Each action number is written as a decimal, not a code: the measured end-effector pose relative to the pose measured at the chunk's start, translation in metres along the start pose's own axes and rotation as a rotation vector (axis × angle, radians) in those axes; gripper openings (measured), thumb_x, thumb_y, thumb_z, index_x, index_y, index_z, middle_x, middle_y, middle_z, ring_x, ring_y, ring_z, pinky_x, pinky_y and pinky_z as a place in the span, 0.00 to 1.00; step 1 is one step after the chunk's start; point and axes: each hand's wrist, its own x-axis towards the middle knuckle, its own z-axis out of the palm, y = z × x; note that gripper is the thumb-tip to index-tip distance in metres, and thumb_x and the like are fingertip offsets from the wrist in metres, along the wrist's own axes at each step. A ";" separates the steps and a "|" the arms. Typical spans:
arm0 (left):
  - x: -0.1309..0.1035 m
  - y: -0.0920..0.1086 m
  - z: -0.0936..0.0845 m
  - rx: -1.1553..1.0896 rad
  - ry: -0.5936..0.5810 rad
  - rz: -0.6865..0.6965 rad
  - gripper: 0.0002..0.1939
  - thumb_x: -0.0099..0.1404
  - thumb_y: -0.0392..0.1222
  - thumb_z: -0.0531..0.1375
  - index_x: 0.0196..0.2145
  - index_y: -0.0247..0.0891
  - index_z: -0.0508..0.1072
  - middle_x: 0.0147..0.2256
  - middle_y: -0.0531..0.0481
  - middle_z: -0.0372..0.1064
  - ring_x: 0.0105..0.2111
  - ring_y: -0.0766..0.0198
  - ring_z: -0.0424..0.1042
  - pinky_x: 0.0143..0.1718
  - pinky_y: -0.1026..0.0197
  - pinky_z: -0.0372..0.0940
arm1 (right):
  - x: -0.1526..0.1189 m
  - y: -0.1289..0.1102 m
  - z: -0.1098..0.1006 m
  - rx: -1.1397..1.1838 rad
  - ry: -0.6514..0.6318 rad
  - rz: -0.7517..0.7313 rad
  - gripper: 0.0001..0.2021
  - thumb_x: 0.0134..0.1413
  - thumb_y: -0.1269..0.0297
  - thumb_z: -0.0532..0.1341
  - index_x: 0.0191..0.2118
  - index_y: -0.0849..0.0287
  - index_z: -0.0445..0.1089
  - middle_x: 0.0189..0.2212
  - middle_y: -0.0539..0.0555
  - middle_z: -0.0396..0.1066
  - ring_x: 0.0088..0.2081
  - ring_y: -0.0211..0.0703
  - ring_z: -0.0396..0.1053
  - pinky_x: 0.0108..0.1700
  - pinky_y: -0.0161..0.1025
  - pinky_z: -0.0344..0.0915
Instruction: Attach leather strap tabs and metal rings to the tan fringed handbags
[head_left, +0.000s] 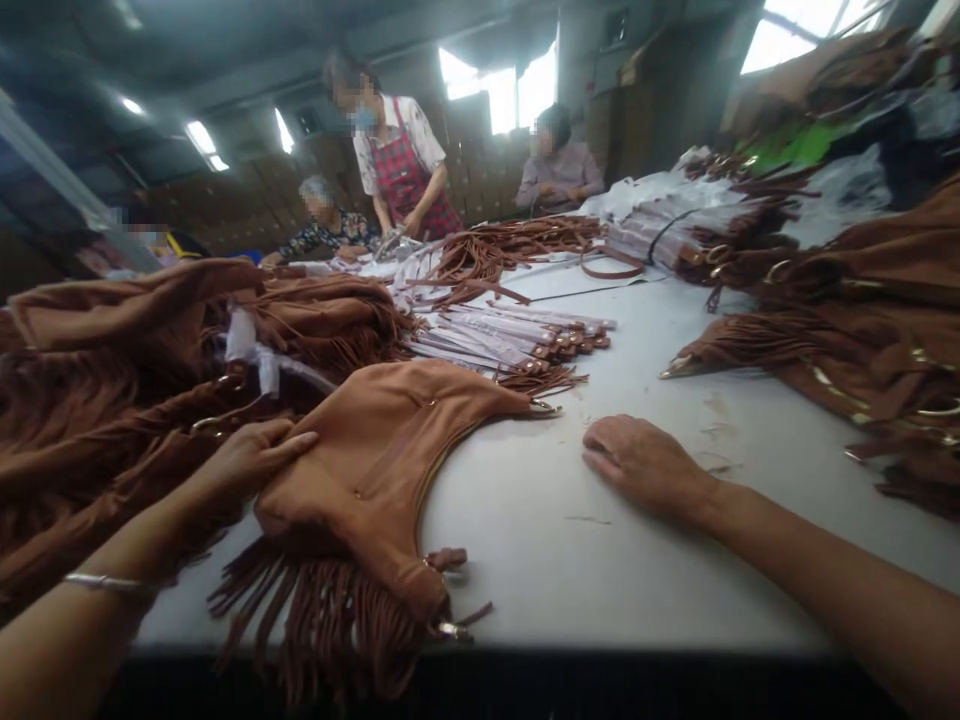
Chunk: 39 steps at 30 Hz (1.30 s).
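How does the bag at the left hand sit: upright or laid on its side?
Laid on its side: the bag has one broad face up on the white tabletop, its fringe hanging over the near edge.

Is a tan-brown, crescent-shaped bag in soft, suede-like material [375,440]. Lies on its side on the white bench [525,560], at the near edge, with inner curve toward the right. Shows creases, plus a slanted slit-like line with metal ends. Carries metal clasps at both tips. Trails splayed, darker brown fringe [337,610] over the edge.
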 end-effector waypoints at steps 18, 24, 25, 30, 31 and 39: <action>0.137 0.082 0.062 0.621 -0.254 0.463 0.16 0.61 0.50 0.51 0.41 0.39 0.70 0.43 0.43 0.66 0.45 0.52 0.65 0.45 0.53 0.60 | 0.087 -0.016 0.015 0.246 0.024 0.128 0.12 0.52 0.72 0.56 0.42 0.62 0.72 0.40 0.58 0.71 0.44 0.47 0.66 0.48 0.40 0.58; 0.137 0.067 0.061 0.661 -0.251 0.360 0.19 0.64 0.52 0.46 0.41 0.37 0.67 0.42 0.41 0.63 0.41 0.53 0.66 0.38 0.55 0.62 | 0.085 -0.011 0.021 0.592 0.121 0.227 0.10 0.46 0.73 0.58 0.35 0.61 0.75 0.33 0.55 0.74 0.35 0.43 0.68 0.39 0.38 0.61; 0.135 0.065 0.059 0.662 -0.259 0.350 0.19 0.65 0.52 0.45 0.40 0.37 0.67 0.41 0.41 0.64 0.39 0.54 0.67 0.37 0.56 0.62 | 0.084 -0.012 0.023 0.638 0.139 0.237 0.10 0.45 0.72 0.58 0.34 0.61 0.76 0.31 0.54 0.74 0.33 0.42 0.69 0.37 0.37 0.62; 0.111 0.058 0.046 0.688 -0.318 0.345 0.13 0.62 0.47 0.49 0.34 0.38 0.69 0.38 0.44 0.67 0.36 0.56 0.69 0.33 0.59 0.61 | 0.085 -0.016 0.029 0.893 0.270 0.233 0.09 0.43 0.69 0.59 0.31 0.64 0.75 0.28 0.53 0.74 0.28 0.38 0.67 0.32 0.34 0.63; 0.105 0.059 0.042 0.699 -0.326 0.343 0.12 0.61 0.46 0.50 0.33 0.38 0.69 0.37 0.43 0.68 0.36 0.56 0.69 0.33 0.58 0.61 | 0.086 -0.016 0.029 0.941 0.297 0.228 0.09 0.43 0.68 0.59 0.31 0.64 0.75 0.28 0.53 0.74 0.28 0.38 0.67 0.31 0.34 0.63; 0.066 0.129 0.046 0.370 -0.071 0.495 0.18 0.62 0.51 0.52 0.44 0.39 0.70 0.43 0.45 0.70 0.43 0.55 0.69 0.43 0.58 0.62 | 0.082 -0.034 0.016 1.098 0.525 0.157 0.10 0.46 0.62 0.61 0.33 0.63 0.72 0.27 0.52 0.71 0.26 0.37 0.64 0.29 0.34 0.61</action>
